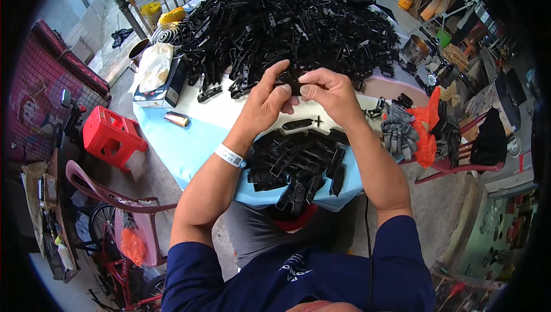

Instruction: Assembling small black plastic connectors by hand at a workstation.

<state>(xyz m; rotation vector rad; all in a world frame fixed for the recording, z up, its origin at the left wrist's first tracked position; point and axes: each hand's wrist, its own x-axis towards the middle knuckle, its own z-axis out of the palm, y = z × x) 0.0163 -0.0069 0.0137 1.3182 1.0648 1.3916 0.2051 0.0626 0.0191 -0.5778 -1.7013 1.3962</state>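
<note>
Where the table (189, 145) spreads under its pale blue cover, most of the far half is buried beneath a great heap of black plastic parts (287, 19), reaching almost to the back and right edges. Bare cloth is left only as a strip along the left edge and a pale band across the middle. A smaller pile of black parts (295, 165) sits at the near edge, some pieces hanging over the rim just above the person's lap.

Left of the heap, a dark box (163, 85) with a cream cloth on top lies close to the table's left edge; a small metal cylinder (177, 118) rests on open cloth nearer. Grey work gloves (400, 131) and an orange bag (426, 134) crowd the right edge. A red stool (112, 136) stands on the floor, well apart to the left.

Both hands meet above the middle band. Left hand (264, 105) and right hand (327, 91) pinch one small black part (291, 85) between thumbs and fingertips, closed narrowly on it, clear of the tabletop. One loose black piece (297, 123) lies just below them.
</note>
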